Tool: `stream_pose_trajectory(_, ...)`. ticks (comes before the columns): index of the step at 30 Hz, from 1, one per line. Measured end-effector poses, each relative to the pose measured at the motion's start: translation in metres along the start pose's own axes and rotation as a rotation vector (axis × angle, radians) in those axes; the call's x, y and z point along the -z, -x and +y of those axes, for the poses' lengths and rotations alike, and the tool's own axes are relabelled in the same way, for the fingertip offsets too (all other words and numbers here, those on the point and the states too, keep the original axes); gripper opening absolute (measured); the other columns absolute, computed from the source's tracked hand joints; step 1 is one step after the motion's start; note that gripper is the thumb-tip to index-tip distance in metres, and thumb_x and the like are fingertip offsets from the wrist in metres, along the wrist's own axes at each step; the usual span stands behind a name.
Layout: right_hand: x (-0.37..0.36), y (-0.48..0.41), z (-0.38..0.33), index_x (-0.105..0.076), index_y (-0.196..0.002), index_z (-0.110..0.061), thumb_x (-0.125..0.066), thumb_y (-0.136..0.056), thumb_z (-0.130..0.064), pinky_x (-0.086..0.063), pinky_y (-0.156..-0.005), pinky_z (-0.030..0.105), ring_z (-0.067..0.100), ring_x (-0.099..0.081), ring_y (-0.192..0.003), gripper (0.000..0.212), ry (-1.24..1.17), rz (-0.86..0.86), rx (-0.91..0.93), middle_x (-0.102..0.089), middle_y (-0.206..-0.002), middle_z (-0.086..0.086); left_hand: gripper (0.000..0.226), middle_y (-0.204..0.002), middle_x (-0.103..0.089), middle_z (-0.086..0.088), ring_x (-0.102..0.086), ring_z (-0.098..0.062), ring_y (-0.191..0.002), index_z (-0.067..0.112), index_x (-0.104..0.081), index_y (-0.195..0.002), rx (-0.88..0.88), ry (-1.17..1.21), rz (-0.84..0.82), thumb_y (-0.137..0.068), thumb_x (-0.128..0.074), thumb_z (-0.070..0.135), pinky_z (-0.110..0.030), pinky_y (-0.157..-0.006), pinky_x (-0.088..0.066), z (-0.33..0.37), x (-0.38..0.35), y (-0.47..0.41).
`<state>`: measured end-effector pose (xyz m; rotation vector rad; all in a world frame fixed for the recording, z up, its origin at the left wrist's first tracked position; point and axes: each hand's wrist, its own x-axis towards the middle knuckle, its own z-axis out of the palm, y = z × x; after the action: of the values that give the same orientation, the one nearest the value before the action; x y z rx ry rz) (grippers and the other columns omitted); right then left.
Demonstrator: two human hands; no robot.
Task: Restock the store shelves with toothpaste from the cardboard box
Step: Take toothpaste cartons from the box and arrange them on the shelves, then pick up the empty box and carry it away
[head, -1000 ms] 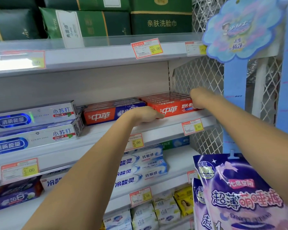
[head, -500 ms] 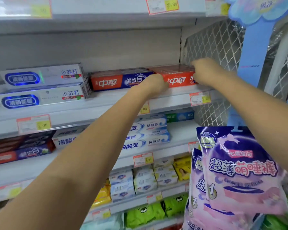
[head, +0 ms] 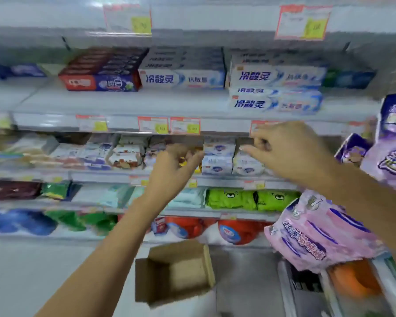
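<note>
An open cardboard box (head: 176, 273) lies on the floor below the shelves, and its inside looks bare. Both my hands hang in the air in front of the soap shelf, holding nothing. My left hand (head: 173, 167) has loosely curled fingers. My right hand (head: 284, 149) is also relaxed, with fingers bent. Above them, a shelf (head: 124, 100) carries red-and-blue toothpaste boxes (head: 101, 82) and white-and-blue toothpaste boxes (head: 276, 88). The picture is blurred by motion.
Purple and pink hanging packs (head: 325, 234) crowd the right side near my right arm. Soap packs (head: 218, 156) fill the shelf behind my hands. Green packs (head: 229, 199) and red-orange items (head: 233, 232) sit on lower shelves. Grey floor (head: 32, 282) spreads to the left of the box.
My view has dropped from the upper toothpaste shelf to the lower shelves and floor. Both hands let go of the red toothpaste boxes and came down. The cardboard box came into view.
</note>
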<state>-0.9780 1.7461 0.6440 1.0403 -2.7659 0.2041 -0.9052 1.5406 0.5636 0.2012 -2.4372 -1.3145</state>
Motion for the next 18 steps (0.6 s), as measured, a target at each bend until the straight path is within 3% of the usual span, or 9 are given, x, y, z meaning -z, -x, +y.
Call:
stream_pose_trajectory(3,-0.084,0.005,-0.023,-0.053,-0.086,-0.022,-0.064,-0.085,-0.017,-0.029,-0.061,0.029,0.016,-0.049,-0.079,0.011,-0.211,-0.146,0.025,-0.052,-0.092,-0.005,0.033,-0.088,-0.064,0.006,-0.062,-0.010,-0.088,0.016,-0.049,-0.064,0.244,0.006,-0.051,-0.084,-0.070,0.033,-0.030,-0.073,-0.047,-0.070,0.013,0.034)
stream_pose_trajectory(5,-0.142,0.010,-0.042,-0.055,-0.097,-0.020,-0.058,-0.077,0.007,-0.036,-0.066,0.033,0.013,-0.042,-0.085,0.034,-0.294,-0.324,0.001,-0.045,-0.105,-0.003,0.029,-0.091,-0.064,0.001,-0.063,-0.011,-0.083,0.016,-0.051,-0.065,0.383,0.022,-0.050,-0.081,-0.073,0.023,-0.030,-0.072,-0.047,-0.112,0.020,0.055)
stream_pose_trajectory(7,-0.196,0.015,-0.060,-0.059,-0.100,-0.016,-0.053,-0.070,0.016,-0.039,-0.074,0.034,0.017,-0.047,-0.094,0.044,-0.366,-0.469,-0.049,-0.041,-0.103,-0.004,0.030,-0.070,-0.061,0.002,-0.059,-0.003,-0.063,0.014,-0.050,-0.061,0.489,0.033,-0.052,-0.080,-0.073,0.014,-0.025,-0.064,-0.044,-0.149,0.022,0.075)
stream_pose_trajectory(9,-0.247,0.021,-0.072,-0.064,-0.098,-0.011,-0.051,-0.069,0.016,-0.040,-0.081,0.032,0.026,-0.053,-0.102,0.041,-0.444,-0.553,-0.100,-0.047,-0.099,-0.002,0.030,-0.064,-0.059,0.001,-0.058,-0.008,-0.063,0.014,-0.050,-0.060,0.603,0.009,-0.065,-0.078,-0.073,0.015,-0.026,-0.062,-0.042,-0.186,0.022,0.094)
stream_pose_trajectory(11,-0.289,0.025,-0.083,-0.065,-0.098,-0.007,-0.052,-0.070,0.015,-0.038,-0.082,0.029,0.029,-0.052,-0.106,0.038,-0.466,-0.637,-0.165,-0.050,-0.096,-0.005,0.025,-0.076,-0.066,-0.005,-0.063,-0.021,-0.076,0.014,-0.054,-0.065,0.713,0.014,-0.071,-0.076,-0.075,0.023,-0.031,-0.066,-0.044,-0.224,0.020,0.111)
stream_pose_trajectory(15,-0.368,0.037,-0.092,-0.067,-0.094,-0.013,-0.053,-0.069,0.010,-0.037,-0.072,0.021,0.022,-0.057,-0.098,0.037,-0.467,-0.740,-0.369,-0.060,-0.106,0.008,0.016,-0.089,-0.068,-0.008,-0.061,-0.024,-0.087,0.010,-0.061,-0.079,0.900,-0.033,-0.133,-0.083,-0.068,0.023,-0.028,-0.071,-0.043,-0.295,0.014,0.139)
stream_pose_trajectory(18,-0.423,0.053,-0.098,-0.064,-0.074,-0.016,-0.059,-0.077,0.000,-0.045,-0.066,0.025,0.023,-0.064,-0.087,0.017,-0.489,-0.803,-0.554,-0.068,-0.093,0.010,0.015,-0.103,-0.067,-0.009,-0.056,-0.020,-0.087,0.009,-0.064,-0.092,1.039,-0.057,-0.200,-0.086,-0.064,0.023,-0.025,-0.073,-0.038,-0.348,0.007,0.163)
